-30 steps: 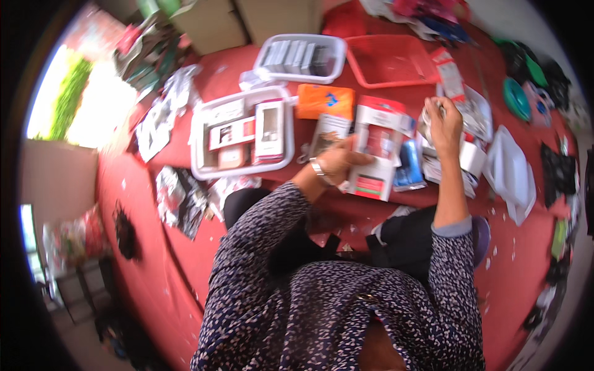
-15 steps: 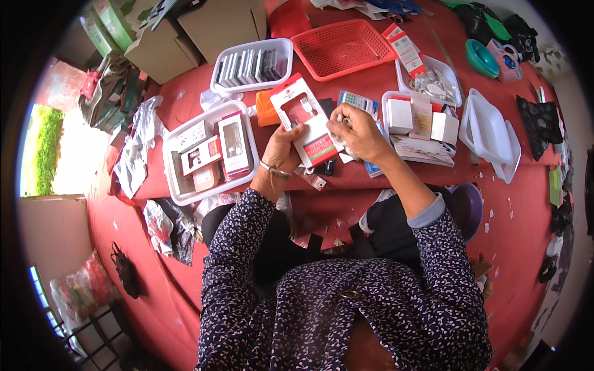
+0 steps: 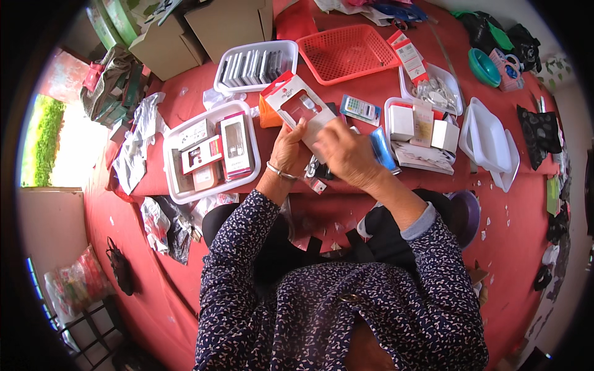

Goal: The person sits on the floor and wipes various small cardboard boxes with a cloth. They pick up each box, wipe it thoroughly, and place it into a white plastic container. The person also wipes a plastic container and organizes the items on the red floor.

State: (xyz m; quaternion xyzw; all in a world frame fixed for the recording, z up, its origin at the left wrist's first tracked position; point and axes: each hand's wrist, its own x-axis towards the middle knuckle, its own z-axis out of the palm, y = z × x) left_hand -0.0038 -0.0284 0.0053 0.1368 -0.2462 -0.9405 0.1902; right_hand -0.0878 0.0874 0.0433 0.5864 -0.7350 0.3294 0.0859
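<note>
The left hand [image 3: 288, 148] grasps a flat white cardboard box with a red top edge and a dark window [image 3: 301, 106], its fingers closed on the lower left side and the thumb lying across the front. The box is held tilted above the surface covered in red cloth [image 3: 201, 73], its top leaning to the left. The right hand [image 3: 346, 151] is over the lower right part of the box, its fingers bent and blurred; I cannot tell whether they grip the box or something small against it.

To the left of the box stands a white rectangular plastic tray [image 3: 216, 190] with windowed cartons inside, one of them white and dark red and upright in shape [image 3: 236, 145]. An orange packet [image 3: 268, 114] is just behind the box's left edge. Beyond the box, to the left, is a smaller white tray [image 3: 260, 88] with a row of thin dark cases [image 3: 250, 67]; beyond it to the right is a red perforated plastic basket [image 3: 346, 54]. To the right of the box lie a blue-edged flat pack with a keypad face [image 3: 361, 110] and a shiny blue packet [image 3: 383, 150]. Farther right of it, small white boxes [image 3: 402, 122] sit in another tray.
</note>
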